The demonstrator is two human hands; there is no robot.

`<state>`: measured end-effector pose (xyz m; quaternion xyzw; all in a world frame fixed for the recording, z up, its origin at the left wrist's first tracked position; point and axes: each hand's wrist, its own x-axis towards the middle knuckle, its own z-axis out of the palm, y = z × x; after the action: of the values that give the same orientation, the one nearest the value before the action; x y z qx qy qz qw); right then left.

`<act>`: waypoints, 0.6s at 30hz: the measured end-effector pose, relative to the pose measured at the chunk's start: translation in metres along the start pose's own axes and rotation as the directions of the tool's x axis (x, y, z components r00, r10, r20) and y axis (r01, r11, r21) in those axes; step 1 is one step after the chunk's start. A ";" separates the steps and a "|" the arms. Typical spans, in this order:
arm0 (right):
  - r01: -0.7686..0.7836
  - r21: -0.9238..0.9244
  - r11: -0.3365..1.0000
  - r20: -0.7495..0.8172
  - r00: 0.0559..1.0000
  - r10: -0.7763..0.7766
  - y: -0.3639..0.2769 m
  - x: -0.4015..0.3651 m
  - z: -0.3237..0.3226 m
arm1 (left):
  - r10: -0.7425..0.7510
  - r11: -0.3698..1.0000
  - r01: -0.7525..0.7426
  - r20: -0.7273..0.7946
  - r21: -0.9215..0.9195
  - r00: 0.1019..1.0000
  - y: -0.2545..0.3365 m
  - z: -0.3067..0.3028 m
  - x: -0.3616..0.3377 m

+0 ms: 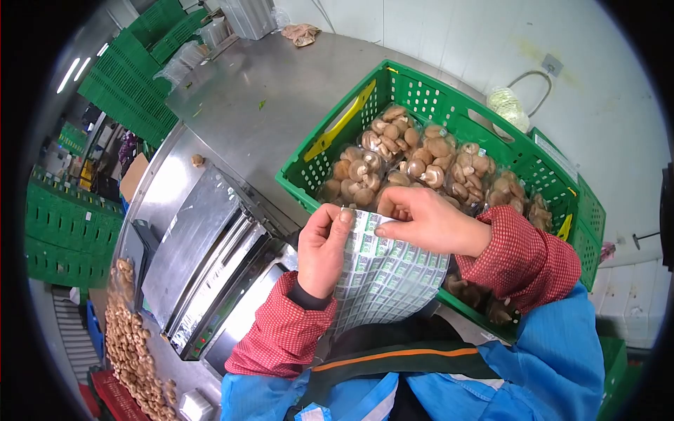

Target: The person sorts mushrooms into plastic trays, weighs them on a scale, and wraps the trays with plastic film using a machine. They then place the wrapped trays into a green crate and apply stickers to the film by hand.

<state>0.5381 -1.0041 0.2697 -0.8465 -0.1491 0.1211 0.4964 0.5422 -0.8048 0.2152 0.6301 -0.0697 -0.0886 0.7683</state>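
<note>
Between my hands is a sheet of small printed labels [390,275], green, white and grey in a grid, sagging toward my lap. My left hand [323,252] is closed on its upper left edge, thumb on top. At the top edge, my right hand [434,221] pinches the sheet between thumb and fingers. Behind the sheet stands a green crate [298,168] with yellow handles, holding several clear packs of brown mushrooms [437,151]. Part of the crate's near side is hidden by my right forearm and the sheet.
Left of my hands sits a metal wrapping machine [193,238] on the steel table [281,84]. Loose mushrooms [137,351] are heaped at the lower left. Stacked green crates [126,84] stand beyond the table. A white roll [507,109] is by the wall.
</note>
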 end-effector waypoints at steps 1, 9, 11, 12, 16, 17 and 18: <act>0.010 -0.002 1.000 0.005 1.000 -0.010 0.002 0.001 -0.001 | -0.003 1.000 0.004 -0.013 0.013 1.000 -0.002 0.001 0.002; 0.224 -0.132 0.966 -0.145 0.959 -0.242 0.010 0.010 0.005 | 0.038 0.989 -0.033 -0.034 0.143 0.999 -0.004 0.003 0.008; 0.178 -0.191 0.965 -0.102 0.974 -0.200 0.001 0.014 -0.001 | 0.064 0.981 -0.059 -0.025 0.182 0.998 -0.002 0.006 0.008; 0.176 -0.193 0.965 -0.114 0.973 -0.201 -0.002 0.015 0.000 | 0.079 0.976 -0.074 -0.018 0.203 0.997 -0.001 0.007 0.009; 0.336 -0.421 0.842 -0.171 0.883 -0.437 0.003 0.018 0.006 | 0.068 0.986 -0.065 -0.012 0.154 0.998 -0.003 0.009 0.012; 0.396 -0.527 0.752 -0.166 0.820 -0.547 0.007 0.020 0.008 | 0.059 0.987 -0.056 -0.011 0.149 0.998 -0.005 0.007 0.013; 0.401 -0.552 0.731 -0.159 0.810 -0.565 0.008 0.020 0.009 | 0.050 0.989 -0.048 -0.010 0.143 0.999 -0.007 0.007 0.014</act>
<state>0.5545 -0.9934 0.2576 -0.8826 -0.3111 -0.1937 0.2946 0.5538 -0.8161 0.2097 0.6822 -0.0860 -0.0602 0.7236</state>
